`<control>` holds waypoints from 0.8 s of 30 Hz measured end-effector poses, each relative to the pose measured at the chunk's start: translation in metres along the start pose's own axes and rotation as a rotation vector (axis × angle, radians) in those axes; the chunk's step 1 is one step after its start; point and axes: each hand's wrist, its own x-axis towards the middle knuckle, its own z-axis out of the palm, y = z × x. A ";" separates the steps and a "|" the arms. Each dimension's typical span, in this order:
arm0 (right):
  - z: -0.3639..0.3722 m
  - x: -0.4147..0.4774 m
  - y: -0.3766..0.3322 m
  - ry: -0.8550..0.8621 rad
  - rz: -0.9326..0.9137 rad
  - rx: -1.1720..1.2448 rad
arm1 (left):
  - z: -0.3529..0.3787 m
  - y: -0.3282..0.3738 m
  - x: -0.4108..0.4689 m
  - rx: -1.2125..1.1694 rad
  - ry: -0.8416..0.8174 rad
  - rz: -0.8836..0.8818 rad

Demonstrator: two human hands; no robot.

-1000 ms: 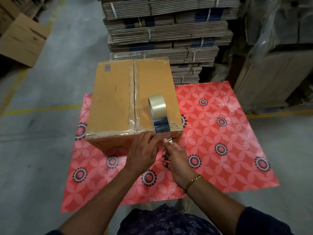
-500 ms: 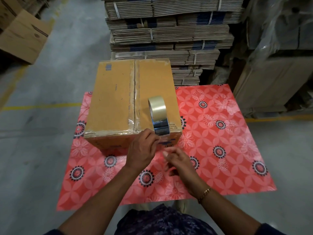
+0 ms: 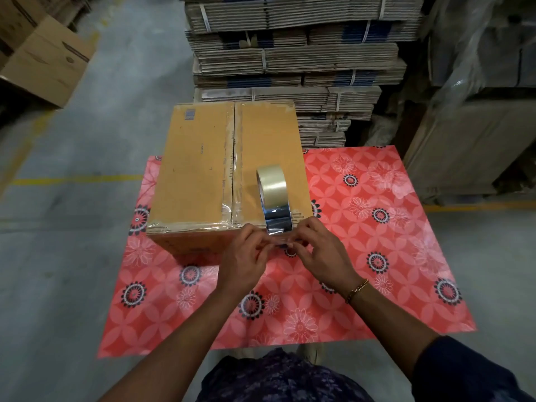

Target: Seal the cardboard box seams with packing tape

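Cardboard box (image 3: 203, 175) sits on the bench (image 3: 377, 227) with red floral cover, far-left part. Centre seam and near top edge already carry clear tape. Tape roll (image 3: 272, 195) stands on edge on box top, near-right corner. Left hand (image 3: 246, 256) and right hand (image 3: 316, 250) meet at the box's near edge just below the roll, fingertips pinched on the loose tape end. Bundled flat cartons (image 3: 295, 59) stacked behind.
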 end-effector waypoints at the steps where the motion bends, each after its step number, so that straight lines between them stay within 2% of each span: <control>1: 0.000 0.000 0.001 -0.007 0.004 0.008 | 0.000 0.000 -0.001 -0.040 -0.009 -0.035; 4: 0.000 0.000 0.000 -0.021 0.017 0.049 | 0.004 0.002 -0.005 -0.223 -0.020 -0.220; 7: -0.003 0.000 -0.001 -0.037 0.033 0.076 | 0.003 -0.002 -0.014 -0.414 0.082 -0.389; 13: -0.009 -0.001 0.002 -0.053 0.058 0.059 | 0.006 -0.003 -0.018 -0.487 -0.008 -0.382; 24: -0.010 0.002 0.004 -0.086 0.033 0.057 | 0.014 0.018 -0.006 -0.642 0.014 -0.464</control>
